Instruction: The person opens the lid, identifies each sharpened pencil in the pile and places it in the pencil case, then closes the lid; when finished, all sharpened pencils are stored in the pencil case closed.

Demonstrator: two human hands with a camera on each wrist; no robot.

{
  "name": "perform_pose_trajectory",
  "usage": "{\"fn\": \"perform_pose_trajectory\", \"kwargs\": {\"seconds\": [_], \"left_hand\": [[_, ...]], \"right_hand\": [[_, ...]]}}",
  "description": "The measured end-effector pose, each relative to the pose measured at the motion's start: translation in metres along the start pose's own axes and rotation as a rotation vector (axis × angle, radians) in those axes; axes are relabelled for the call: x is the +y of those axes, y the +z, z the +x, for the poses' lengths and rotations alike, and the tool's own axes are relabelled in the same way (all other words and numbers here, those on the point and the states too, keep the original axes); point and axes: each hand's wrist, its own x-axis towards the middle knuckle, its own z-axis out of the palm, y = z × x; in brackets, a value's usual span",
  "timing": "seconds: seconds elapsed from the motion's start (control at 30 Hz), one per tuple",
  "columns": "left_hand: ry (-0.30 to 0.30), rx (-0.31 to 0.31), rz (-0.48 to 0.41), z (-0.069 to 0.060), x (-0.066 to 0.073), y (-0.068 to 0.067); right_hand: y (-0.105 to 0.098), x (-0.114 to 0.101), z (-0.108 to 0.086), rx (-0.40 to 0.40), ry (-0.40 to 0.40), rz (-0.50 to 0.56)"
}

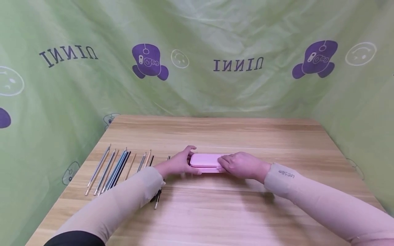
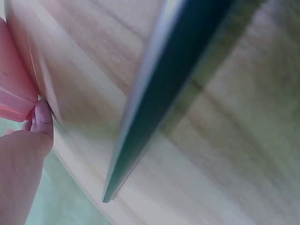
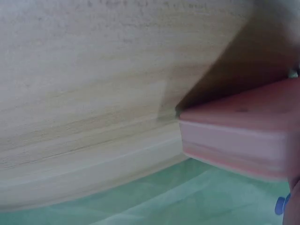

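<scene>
A pink pencil case (image 1: 205,160) lies crosswise on the table, a dark gap showing along its front below the lid. My left hand (image 1: 178,162) grips its left end, thumb at the front and fingers behind. On the right end, my right hand (image 1: 243,165) holds the case with curled fingers over the lid. The left wrist view catches the case's pink end (image 2: 14,79) beside the left fingers. The right wrist view has the case (image 3: 234,145) at its right, most of that hand out of frame. Beneath my left wrist lies a dark pencil (image 1: 158,199), partly covered.
Several pencils (image 1: 115,171) in grey, blue, black and wood tones lie side by side on the left of the wooden table (image 1: 234,133). A dark stick-like thing (image 2: 154,98) crosses the left wrist view up close. Green printed cloth (image 1: 197,92) hangs behind and at both sides.
</scene>
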Motion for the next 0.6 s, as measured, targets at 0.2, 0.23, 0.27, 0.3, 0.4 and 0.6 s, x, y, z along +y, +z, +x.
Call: {"fn": "perform_pose_trajectory", "kwargs": {"seconds": [0.2,0.23,0.27,0.3,0.4,0.6], "left_hand": [[0.028,-0.008,0.088,-0.003,-0.005,0.008],[0.028,0.004,0.101,-0.003,-0.005,0.010],[0.031,0.019,0.111,-0.003,-0.005,0.012],[0.035,0.039,0.119,-0.003,-0.004,0.014],[0.057,0.088,0.139,-0.004,-0.005,0.020],[0.097,0.134,0.122,-0.009,-0.004,0.026]], "right_hand": [[-0.004,0.009,0.000,-0.018,0.074,0.104],[-0.005,0.010,0.000,-0.023,0.106,0.125],[-0.006,0.012,0.000,-0.033,0.137,0.132],[-0.007,0.014,0.000,-0.037,0.173,0.142],[-0.008,0.020,0.003,-0.046,0.286,0.156],[-0.006,0.039,0.017,-0.023,0.562,0.215]]}}
